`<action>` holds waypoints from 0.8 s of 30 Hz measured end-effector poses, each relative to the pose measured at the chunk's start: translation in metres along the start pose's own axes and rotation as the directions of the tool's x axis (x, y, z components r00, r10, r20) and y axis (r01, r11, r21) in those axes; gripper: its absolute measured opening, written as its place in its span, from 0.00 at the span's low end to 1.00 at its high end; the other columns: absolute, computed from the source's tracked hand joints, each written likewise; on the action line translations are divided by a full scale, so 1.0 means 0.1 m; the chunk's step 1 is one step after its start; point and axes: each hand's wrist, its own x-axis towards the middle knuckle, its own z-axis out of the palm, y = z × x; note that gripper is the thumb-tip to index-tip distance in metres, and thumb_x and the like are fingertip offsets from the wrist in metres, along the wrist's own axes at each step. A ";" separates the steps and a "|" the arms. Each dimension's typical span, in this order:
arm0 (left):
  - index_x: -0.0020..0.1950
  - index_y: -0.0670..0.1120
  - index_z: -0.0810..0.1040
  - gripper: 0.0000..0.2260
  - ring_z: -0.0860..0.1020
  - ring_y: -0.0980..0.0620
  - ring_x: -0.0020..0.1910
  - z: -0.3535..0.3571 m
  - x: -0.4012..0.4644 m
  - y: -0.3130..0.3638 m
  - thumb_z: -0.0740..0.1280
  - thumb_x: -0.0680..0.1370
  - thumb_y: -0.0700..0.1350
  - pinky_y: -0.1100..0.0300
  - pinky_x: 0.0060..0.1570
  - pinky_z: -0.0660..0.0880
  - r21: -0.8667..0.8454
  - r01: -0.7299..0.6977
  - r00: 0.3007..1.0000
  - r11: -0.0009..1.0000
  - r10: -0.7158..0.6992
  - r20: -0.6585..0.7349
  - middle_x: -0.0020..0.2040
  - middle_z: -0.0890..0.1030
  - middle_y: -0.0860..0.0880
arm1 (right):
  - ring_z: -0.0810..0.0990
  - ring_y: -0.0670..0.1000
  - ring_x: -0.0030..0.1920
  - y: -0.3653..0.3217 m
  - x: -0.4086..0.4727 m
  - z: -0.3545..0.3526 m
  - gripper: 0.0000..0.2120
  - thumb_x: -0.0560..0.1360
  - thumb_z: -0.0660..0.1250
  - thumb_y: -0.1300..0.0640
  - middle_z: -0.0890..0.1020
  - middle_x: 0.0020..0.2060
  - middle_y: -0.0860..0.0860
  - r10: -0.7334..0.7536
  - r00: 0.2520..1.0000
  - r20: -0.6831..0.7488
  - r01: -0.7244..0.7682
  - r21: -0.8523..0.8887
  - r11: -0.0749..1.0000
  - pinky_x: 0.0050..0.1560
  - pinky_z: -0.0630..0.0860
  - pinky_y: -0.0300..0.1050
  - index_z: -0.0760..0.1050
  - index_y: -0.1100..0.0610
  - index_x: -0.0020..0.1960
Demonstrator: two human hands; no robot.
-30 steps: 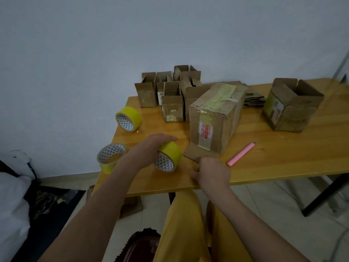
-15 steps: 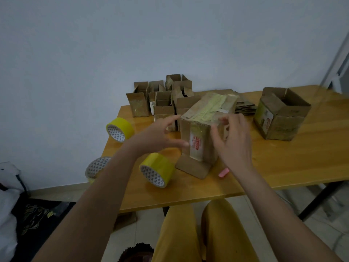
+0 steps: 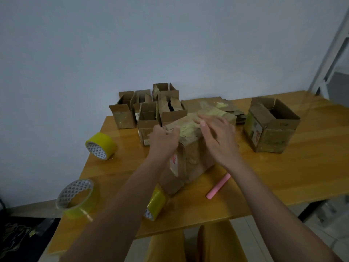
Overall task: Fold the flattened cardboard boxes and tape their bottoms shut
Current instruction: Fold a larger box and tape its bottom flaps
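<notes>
A long brown cardboard box (image 3: 190, 159) lies upside down in the middle of the wooden table (image 3: 283, 171), with yellowish tape along its top face. My left hand (image 3: 163, 140) grips the box's near left top corner. My right hand (image 3: 217, 137) rests flat on the taped top, fingers spread. A yellow tape roll (image 3: 155, 203) stands just below my left forearm, partly hidden by it. Another yellow roll (image 3: 101, 145) stands at the table's left, and a third roll (image 3: 77, 198) lies at the front left corner.
Several small open boxes (image 3: 147, 110) cluster at the back of the table near the wall. A larger open box (image 3: 272, 125) stands at the right. Flattened cardboard (image 3: 236, 112) lies behind the long box. A pink stick-shaped cutter (image 3: 218, 186) lies near the front edge.
My left hand left the tape roll and took hold of the box's corner. My right hand rose from the table edge onto the box's taped top.
</notes>
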 end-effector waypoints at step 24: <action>0.45 0.44 0.70 0.06 0.74 0.46 0.45 0.30 0.18 -0.03 0.61 0.81 0.41 0.51 0.44 0.72 -0.039 0.190 0.979 0.981 -0.186 0.081 0.47 0.75 0.41 | 0.69 0.51 0.70 0.84 0.63 -0.21 0.22 0.77 0.66 0.46 0.73 0.70 0.47 0.371 0.908 0.194 -0.385 0.036 0.922 0.69 0.68 0.49 0.73 0.47 0.70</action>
